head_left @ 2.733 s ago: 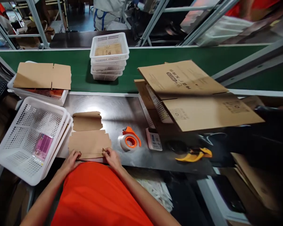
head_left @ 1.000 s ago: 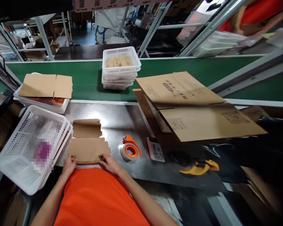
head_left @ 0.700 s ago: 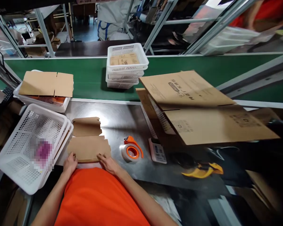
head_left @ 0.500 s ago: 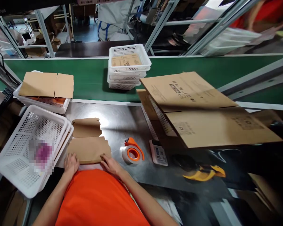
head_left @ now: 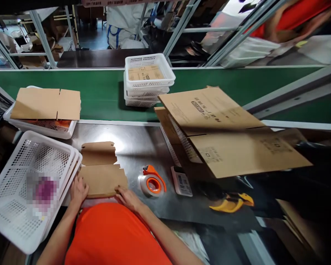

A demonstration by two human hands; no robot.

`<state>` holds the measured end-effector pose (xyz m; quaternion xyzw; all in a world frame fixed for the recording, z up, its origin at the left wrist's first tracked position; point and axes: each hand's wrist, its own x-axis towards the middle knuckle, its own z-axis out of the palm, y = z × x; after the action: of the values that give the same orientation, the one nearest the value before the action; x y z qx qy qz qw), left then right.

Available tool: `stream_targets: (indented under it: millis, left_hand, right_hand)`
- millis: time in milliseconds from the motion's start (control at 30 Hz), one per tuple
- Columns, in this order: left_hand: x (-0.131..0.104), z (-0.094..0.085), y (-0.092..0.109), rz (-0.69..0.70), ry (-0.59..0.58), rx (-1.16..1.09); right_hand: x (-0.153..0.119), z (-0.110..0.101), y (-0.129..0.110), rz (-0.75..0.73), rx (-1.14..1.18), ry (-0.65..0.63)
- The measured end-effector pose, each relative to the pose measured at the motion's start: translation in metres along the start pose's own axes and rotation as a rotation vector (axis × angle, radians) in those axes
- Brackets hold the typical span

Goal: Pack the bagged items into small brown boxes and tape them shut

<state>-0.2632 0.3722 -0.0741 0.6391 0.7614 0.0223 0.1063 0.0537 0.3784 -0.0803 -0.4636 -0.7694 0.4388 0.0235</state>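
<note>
A small brown cardboard box [head_left: 103,180] lies on the metal table in front of my body, its flap [head_left: 99,152] folded out on the far side. My left hand [head_left: 79,189] grips the near left corner with bent fingers. At the near right corner my right hand [head_left: 128,198] holds the same box, fingertips on its edge. What is inside the box cannot be seen. Right of it rests an orange tape dispenser [head_left: 153,184] with a roll of tape, apart from both hands. Close to my left hand stand nested white plastic baskets [head_left: 48,152], holding a blurred purple item.
A large printed carton sheet [head_left: 223,129] juts over the table's right side. Below it lie a white label-faced device [head_left: 182,181] and a yellow-handled tool [head_left: 233,203]. Stacked baskets [head_left: 149,86] stand on the green conveyor [head_left: 99,99]. Flat cardboard [head_left: 45,103] covers another basket at left.
The whole view has shifted slightly, so most things sit a little further left and lower. Both hands stay at the cardboard box's near corners.
</note>
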Motion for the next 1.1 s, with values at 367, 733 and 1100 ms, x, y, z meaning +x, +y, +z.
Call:
stream_targets:
  millis: [367, 733, 1100]
  left_hand:
    - [-0.042, 0.0, 0.001, -0.037, -0.14, -0.086]
    - [-0.04, 0.008, -0.008, -0.054, -0.144, -0.14]
    - [-0.045, 0.001, -0.002, -0.089, -0.137, -0.226]
  right_hand:
    - [-0.046, 0.006, 0.014, 0.076, 0.049, -0.079]
    - [-0.047, 0.008, 0.026, 0.066, -0.005, 0.099]
    - [0.0, -0.035, 0.034, 0.115, -0.102, 0.089]
